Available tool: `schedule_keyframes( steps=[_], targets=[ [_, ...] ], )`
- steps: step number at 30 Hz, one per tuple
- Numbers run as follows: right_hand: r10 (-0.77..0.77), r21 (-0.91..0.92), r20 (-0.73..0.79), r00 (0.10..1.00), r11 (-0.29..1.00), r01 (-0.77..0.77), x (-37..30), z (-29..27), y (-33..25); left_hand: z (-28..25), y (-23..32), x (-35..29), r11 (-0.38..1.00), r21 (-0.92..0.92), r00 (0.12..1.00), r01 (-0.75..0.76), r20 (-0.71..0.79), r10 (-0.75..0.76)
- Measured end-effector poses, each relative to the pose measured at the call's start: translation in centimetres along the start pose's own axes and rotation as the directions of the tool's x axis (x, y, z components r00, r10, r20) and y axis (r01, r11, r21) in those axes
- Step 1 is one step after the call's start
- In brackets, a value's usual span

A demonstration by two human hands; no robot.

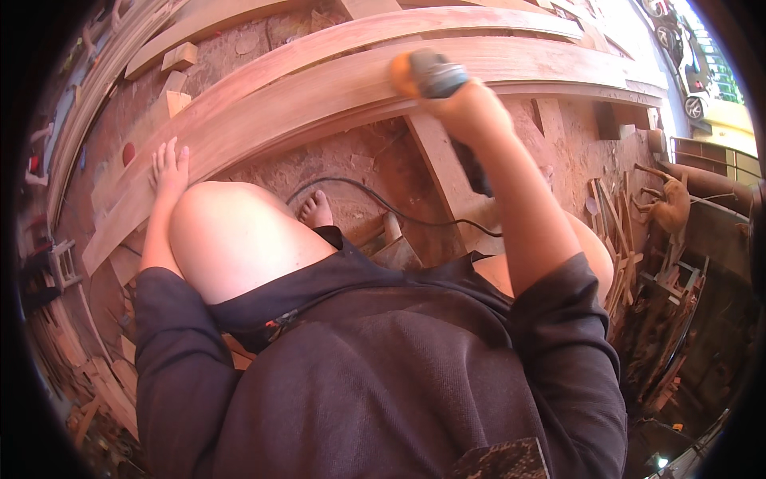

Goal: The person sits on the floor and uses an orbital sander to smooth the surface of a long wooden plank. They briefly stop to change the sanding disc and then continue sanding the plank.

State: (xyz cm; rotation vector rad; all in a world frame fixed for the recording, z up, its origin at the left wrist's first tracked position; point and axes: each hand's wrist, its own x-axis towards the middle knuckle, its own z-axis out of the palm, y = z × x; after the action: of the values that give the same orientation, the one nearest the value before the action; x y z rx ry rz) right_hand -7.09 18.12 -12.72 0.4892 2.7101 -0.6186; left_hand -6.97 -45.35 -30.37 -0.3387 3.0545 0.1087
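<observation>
My right hand (471, 112) is wrapped round a corded power tool shaped like an angle grinder (443, 76), with an orange head and a blue-grey collar. Motion smears its head, which is over the long, pale-reddish wooden board (343, 92); whether it touches the wood I cannot tell. Part of the tool's dark body shows under my right wrist. My left hand (169, 164) lies flat near the board's left end, fingers stretched and slightly apart. A second curved board (319, 52) lies alongside on the far side.
Crosswise timbers (439, 160) lie beneath the boards. A black cord (383, 199) snakes over the dusty floor past my bare foot (317, 209). Small wood blocks (179, 57) lie at the far left. Thin offcuts (613, 215) and a brown dog (669, 203) are at the right.
</observation>
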Motion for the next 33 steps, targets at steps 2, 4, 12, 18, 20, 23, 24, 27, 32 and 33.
schedule_keyframes(
  steps=[2,4,12,18,20,23,24,27,32,33],
  targets=[
    [-0.052,-0.024,0.052,0.997,0.998,0.053,-1.8,0.6,-2.9,0.5,-0.6,0.2,1.0,-0.009,1.0,0.005,-0.004,-0.005],
    [-0.077,-0.06,0.057,0.995,0.995,0.08,-1.7,0.4,-2.9,0.7,-0.2,0.6,1.0,-0.027,1.0,0.01,-0.006,-0.01],
    [-0.01,0.004,-0.015,1.0,1.0,0.01,3.5,-5.8,6.9,0.3,-1.4,-0.2,0.999,-0.044,0.999,-0.03,-0.027,0.029],
    [0.111,0.13,-0.146,0.983,0.987,-0.092,6.3,-7.7,12.6,-0.4,0.4,-0.5,0.999,-0.051,1.0,0.017,0.015,-0.016],
    [0.127,0.111,-0.163,0.978,0.988,-0.11,6.3,-6.8,12.4,-0.2,1.7,-0.3,0.998,-0.056,0.999,0.033,0.032,-0.031],
    [0.049,0.048,-0.086,0.995,0.998,-0.045,4.2,-3.3,6.7,-0.4,1.0,-0.7,0.999,-0.034,0.999,0.035,0.021,-0.035],
    [0.048,0.026,-0.048,0.998,0.999,-0.047,2.0,-2.5,2.9,-0.6,-0.3,-1.1,0.999,-0.019,0.999,0.043,0.011,-0.042],
    [-0.045,-0.03,0.06,0.997,0.998,0.046,-0.6,0.4,-2.1,-1.2,2.1,-0.7,0.997,-0.033,0.996,0.076,0.038,-0.075],
    [-0.159,-0.067,0.086,0.983,0.984,0.165,-4.4,4.9,-8.6,-1.5,2.8,-0.5,0.995,-0.008,0.993,0.103,0.054,-0.102],
    [-0.17,-0.07,0.111,0.979,0.981,0.179,-4.5,5.3,-8.7,-1.2,2.7,-0.4,0.995,-0.003,0.993,0.1,0.06,-0.099]
  ],
)
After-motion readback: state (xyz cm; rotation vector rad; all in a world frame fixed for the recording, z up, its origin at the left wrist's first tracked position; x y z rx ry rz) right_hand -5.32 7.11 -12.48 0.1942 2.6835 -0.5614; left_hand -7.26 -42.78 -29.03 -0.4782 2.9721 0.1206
